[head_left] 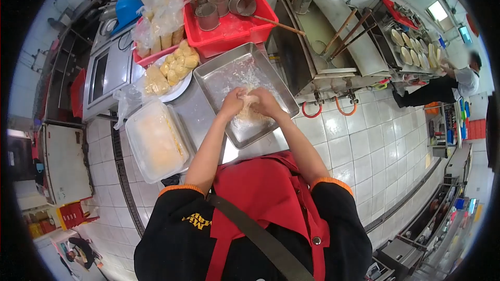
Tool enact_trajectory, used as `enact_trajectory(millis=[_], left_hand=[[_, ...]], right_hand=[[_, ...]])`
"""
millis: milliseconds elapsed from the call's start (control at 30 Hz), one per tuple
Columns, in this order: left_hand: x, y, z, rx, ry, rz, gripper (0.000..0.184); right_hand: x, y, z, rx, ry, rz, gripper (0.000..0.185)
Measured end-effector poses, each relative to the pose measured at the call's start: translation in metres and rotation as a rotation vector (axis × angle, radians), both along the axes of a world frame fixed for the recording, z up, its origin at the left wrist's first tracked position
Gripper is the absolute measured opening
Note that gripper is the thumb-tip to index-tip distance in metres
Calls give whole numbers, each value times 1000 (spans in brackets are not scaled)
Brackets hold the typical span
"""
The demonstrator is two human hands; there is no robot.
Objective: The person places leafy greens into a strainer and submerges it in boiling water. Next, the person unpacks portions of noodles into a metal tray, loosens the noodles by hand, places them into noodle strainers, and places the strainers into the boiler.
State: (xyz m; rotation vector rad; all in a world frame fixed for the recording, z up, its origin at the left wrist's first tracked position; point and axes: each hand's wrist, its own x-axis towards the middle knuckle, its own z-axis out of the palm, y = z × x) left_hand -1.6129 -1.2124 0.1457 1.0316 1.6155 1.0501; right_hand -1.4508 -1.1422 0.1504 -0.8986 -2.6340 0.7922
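My left hand point(234, 102) and my right hand point(264, 102) meet over a rectangular metal tray point(211, 71). The fingers of both are curled around a pale, floury clump of noodles point(250, 105), whose strands are hard to make out. White flour point(251, 79) is scattered over the tray's bottom, and more of the floury clump lies below my hands. To the left, yellowish noodle portions point(178, 64) are piled on a white plate point(179, 91), partly in clear plastic.
A lidded plastic box point(154, 140) stands at the table's near left. Behind the tray, a red tub point(229, 43) holds several long-handled strainers point(207, 17). A metal cooker point(325, 31) with liquid is at right. Another person point(458, 80) works by bowls point(409, 47) farther right.
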Motion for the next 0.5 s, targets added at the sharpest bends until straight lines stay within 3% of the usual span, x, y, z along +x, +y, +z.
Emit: enact_trajectory(millis=[33,67,100,133,167,200,267,300,333,400,433,500], left_hand=[[-5,0,9,5,5,5,39],[-10,-2,17,47,-181,124,37],[-15,-2,24,91,-367,240,34],[-15,-4,41,92,-367,243,34],[-13,-11,62,135,-770,108,32],[-10,-16,71,177,-1172,-35,31],[-11,-12,72,238,-1091,-37,33],[-12,-8,73,301,-1011,-46,35],[-12,-7,76,303,-1011,-48,35],[-11,-5,83,287,-1004,-7,38],[-10,-3,88,294,-1006,-6,38],[-5,-8,94,222,-923,6,37]], right_hand=[[0,5,5,-264,148,-40,54],[-2,8,18,-530,294,-79,49],[-3,9,30,-527,298,-74,49],[-2,4,58,-650,507,-73,41],[1,-1,79,-778,713,-72,34],[3,1,88,-787,706,-72,34],[3,12,109,6,505,47,36],[3,12,121,-209,572,79,34],[2,10,128,-206,571,79,34],[-2,6,135,-693,829,8,38],[-2,11,132,-689,825,13,38],[2,14,116,-239,404,-12,41]])
